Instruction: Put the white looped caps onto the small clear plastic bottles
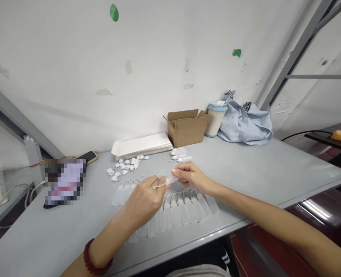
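The left hand [149, 195] and right hand [191, 177], fingers pinched narrow, together hold a small translucent white plastic tube with a white cord [173, 179] above the grey table [251, 173]. Nearer lies a row of frosted, corded plastic tubes [176, 216]; farther left, small white plastic caps [126, 166] lie scattered.

Beyond the right forearm [253, 206] the table [234, 169] lies free — tubes [184, 214] crowd the front, box [189, 132] and bag [247, 127] the back.
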Tool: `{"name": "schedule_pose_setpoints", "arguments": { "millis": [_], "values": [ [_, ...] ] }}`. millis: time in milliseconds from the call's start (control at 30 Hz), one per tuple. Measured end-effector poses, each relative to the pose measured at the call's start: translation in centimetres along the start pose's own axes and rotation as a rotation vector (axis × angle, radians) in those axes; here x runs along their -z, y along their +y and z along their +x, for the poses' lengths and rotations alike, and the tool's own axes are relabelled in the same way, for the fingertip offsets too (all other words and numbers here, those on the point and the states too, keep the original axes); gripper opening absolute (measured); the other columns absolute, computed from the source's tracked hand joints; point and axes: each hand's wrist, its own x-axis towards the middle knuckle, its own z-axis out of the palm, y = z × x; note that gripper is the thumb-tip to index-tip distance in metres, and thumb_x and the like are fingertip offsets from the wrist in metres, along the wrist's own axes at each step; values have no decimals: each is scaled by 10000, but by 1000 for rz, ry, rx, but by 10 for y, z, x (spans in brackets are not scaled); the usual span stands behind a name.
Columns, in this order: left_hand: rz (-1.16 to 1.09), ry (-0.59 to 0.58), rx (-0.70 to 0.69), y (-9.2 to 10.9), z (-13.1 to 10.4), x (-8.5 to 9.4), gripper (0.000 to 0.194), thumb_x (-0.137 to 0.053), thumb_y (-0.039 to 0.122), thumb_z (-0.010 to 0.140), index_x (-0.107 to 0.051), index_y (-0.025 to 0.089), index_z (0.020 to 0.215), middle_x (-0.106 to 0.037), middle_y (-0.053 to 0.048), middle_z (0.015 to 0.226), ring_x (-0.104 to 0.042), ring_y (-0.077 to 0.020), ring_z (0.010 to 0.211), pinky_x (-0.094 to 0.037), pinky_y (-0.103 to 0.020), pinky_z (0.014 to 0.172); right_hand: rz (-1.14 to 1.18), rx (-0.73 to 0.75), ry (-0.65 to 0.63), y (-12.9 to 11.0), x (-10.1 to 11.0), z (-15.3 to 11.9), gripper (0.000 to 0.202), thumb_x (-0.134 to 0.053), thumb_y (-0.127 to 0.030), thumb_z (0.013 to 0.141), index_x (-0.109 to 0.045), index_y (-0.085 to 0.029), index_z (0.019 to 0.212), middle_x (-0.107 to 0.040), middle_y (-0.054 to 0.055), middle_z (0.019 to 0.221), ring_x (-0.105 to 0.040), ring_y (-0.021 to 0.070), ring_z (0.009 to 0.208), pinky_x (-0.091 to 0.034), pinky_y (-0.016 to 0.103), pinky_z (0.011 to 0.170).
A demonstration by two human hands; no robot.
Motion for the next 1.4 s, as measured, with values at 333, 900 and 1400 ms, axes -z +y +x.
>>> {"name": "schedule_pose_setpoints", "arguments": {
  "millis": [333,900,1400],
  "values": [
    [-940,-401,698,-4,11,17,420,-394,428,909,-596,164,653,-611,-8,633,-537,-112,517,-428,-217,502,-444,306,104,-1,-2,-7,415,-461,-468,887,-476,-161,607,-432,-31,532,-360,76,480,-286,223,477],
    [-692,-251,475,6,5,12,369,-379,302,920,-413,183,572,-418,39,501,-382,-97,467,-285,-233,475,-384,153,-209,-10,3,-9,434,-456,-489,885,-490,-147,620,-336,-54,549,-305,70,502,-264,214,488],
    [-19,-478,675,-67,-7,0,319,-343,300,911,-561,193,704,-625,-33,714,-584,-207,681,-377,-288,570,-1044,347,138,5,37,15,201,-506,-320,891,-582,-135,913,-629,75,878,-553,154,720,-394,265,652]
  ]
}}
